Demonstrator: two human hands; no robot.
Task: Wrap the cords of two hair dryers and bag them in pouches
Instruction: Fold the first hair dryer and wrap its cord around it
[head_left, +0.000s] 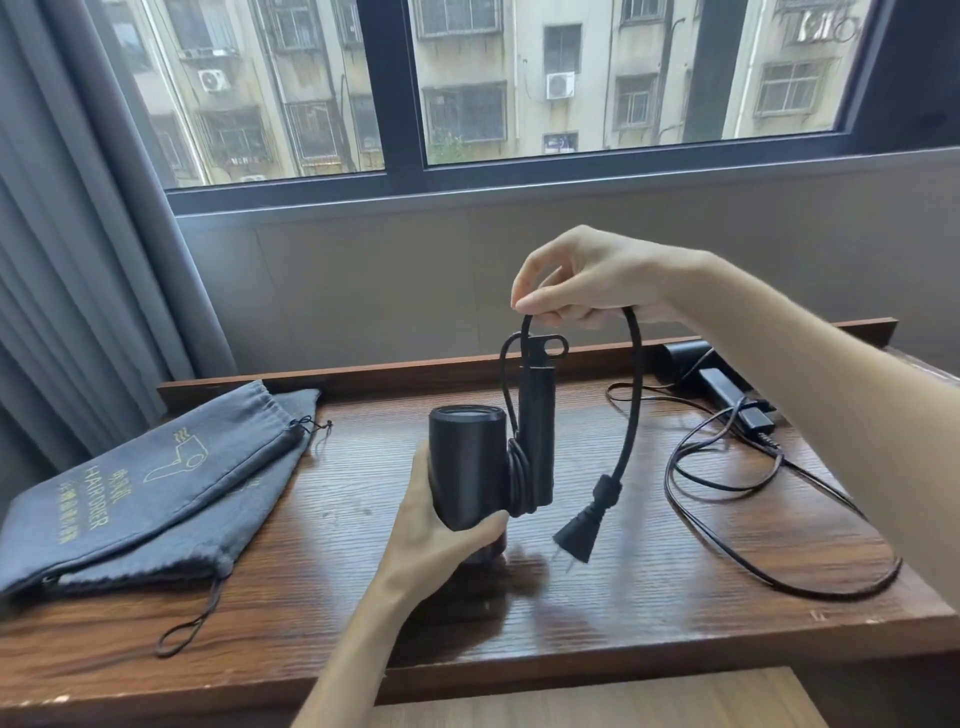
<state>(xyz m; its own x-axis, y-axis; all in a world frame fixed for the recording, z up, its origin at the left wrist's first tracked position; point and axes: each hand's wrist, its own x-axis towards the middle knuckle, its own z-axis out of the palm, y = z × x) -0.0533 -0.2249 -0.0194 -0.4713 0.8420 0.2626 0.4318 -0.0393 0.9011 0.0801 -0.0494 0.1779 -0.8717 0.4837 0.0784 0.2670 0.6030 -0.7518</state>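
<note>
Head view: we have the left hand (441, 525) wrapped around the barrel of the first hair dryer (467, 467), held upright just above the counter (649, 587), handle folded up alongside the barrel. Right hand (587, 280) pinches the cord (631, 395) up high, fingers closed on it, so the hands are well apart, one low, one raised. Several turns already sit tight around the handle base; the free tail arcs down from the right hand to the plug (576, 535), which hangs near the counter. Our read: first dryer's wrap is nearly finished, only this short tail left. To do it well we would keep the tail taut, lay the last turns snug beside the existing ones and not over them, stop before the plug strain relief gets bent hard, then tuck the plug under a loop so it doesn't spring loose. Keep the left grip firm so the barrel doesn't twist. Second hair dryer (691, 358) lies at the back right of the counter, its loose cord (727, 519) sprawled unwrapped. Two grey pouches (156, 478) lie overlapped at left, apparently empty, drawstrings out.
</note>
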